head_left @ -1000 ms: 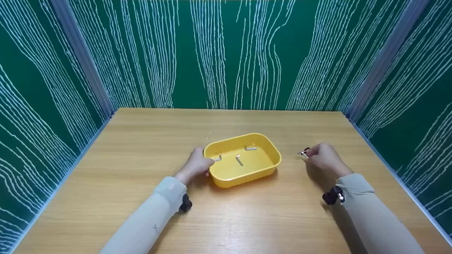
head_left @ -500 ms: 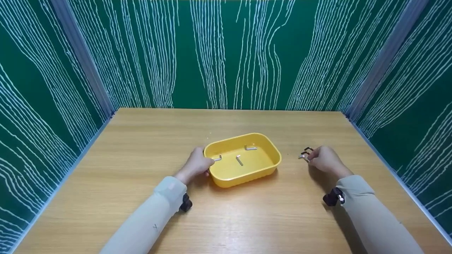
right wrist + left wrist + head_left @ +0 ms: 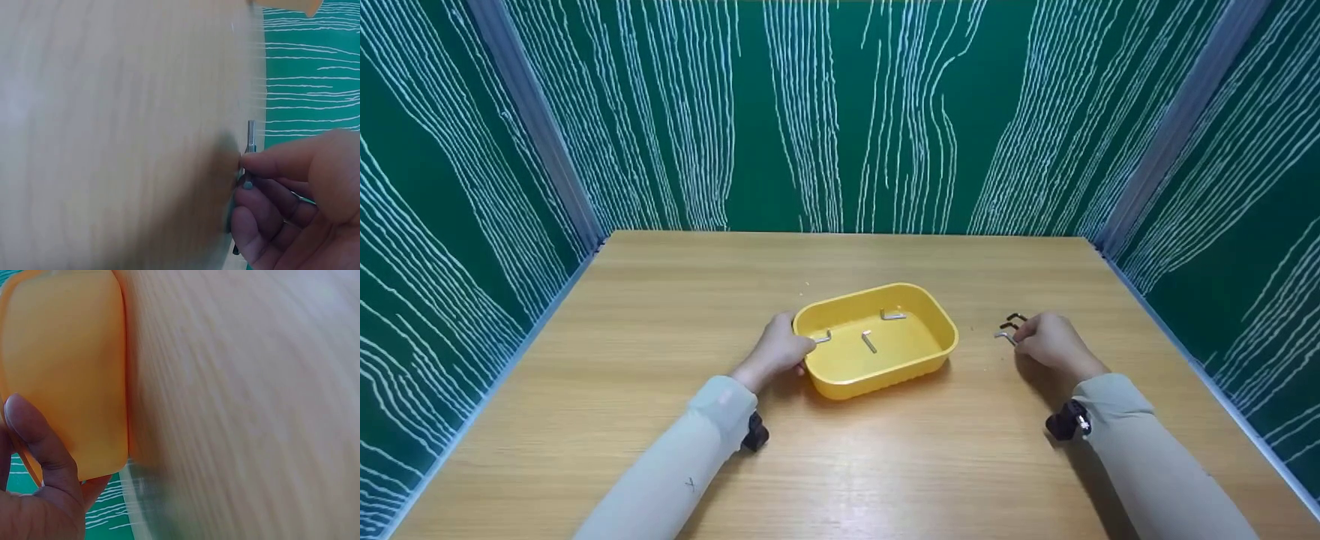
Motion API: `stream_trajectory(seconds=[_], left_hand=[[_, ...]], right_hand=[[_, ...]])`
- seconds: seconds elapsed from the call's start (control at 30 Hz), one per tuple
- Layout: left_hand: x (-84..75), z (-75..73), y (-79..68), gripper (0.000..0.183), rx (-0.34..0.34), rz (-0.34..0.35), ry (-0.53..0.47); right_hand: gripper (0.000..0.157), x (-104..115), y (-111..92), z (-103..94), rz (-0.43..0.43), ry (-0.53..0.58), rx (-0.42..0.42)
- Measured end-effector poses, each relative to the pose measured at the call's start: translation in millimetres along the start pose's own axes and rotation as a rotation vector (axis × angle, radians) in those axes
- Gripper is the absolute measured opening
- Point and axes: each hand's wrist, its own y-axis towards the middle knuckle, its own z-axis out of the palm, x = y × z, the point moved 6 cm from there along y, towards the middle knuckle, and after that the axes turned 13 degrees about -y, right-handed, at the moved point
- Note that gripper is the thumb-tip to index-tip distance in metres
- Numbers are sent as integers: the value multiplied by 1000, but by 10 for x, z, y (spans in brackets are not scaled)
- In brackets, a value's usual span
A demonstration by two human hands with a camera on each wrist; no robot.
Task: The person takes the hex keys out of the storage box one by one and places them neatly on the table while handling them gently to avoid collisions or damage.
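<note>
My left hand (image 3: 776, 345) grips the left end of a yellow plastic basin (image 3: 877, 377), thumb over the rim and fingers outside; the left wrist view shows the basin's side wall (image 3: 67, 365) by the thumb. Inside the basin lie three silver L-shaped hex keys, one in the middle (image 3: 869, 342), one at the back right (image 3: 893, 316) and one near the left thumb (image 3: 823, 338). On the right, my right hand (image 3: 1051, 341) pinches a silver hex key (image 3: 251, 134) between thumb and fingers, low over the table. Two dark hex keys (image 3: 1017, 316) lie just beyond those fingertips, partly hidden.
The wooden table (image 3: 855, 465) carries the basin between my two hands. Tiny pale specks (image 3: 807, 283) lie behind the basin. Green panels with white wavy lines (image 3: 847, 112) rise along the back and both sides of the table.
My right hand has shifted slightly toward me, and the silver hex key in its fingers has turned. More of the dark hex keys shows now. The left hand and basin have stayed put.
</note>
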Motion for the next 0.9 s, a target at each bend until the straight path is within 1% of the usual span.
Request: stream_trajectory(seconds=[0.4,0.7,0.77,0.9], left_hand=[[7,7,-9,44,-5,-6,-1],[7,6,-8,44,-15,-25,10],[3,8,-9,44,-15,-22,8],[-4,11,-10,45,-19,-17,2]], right_hand=[[22,-34,-13,32,39,26,41],[21,-34,-4,32,39,33,43],[22,-19,2,21,19,27,29],[26,26,-6,-9,21,67,20]])
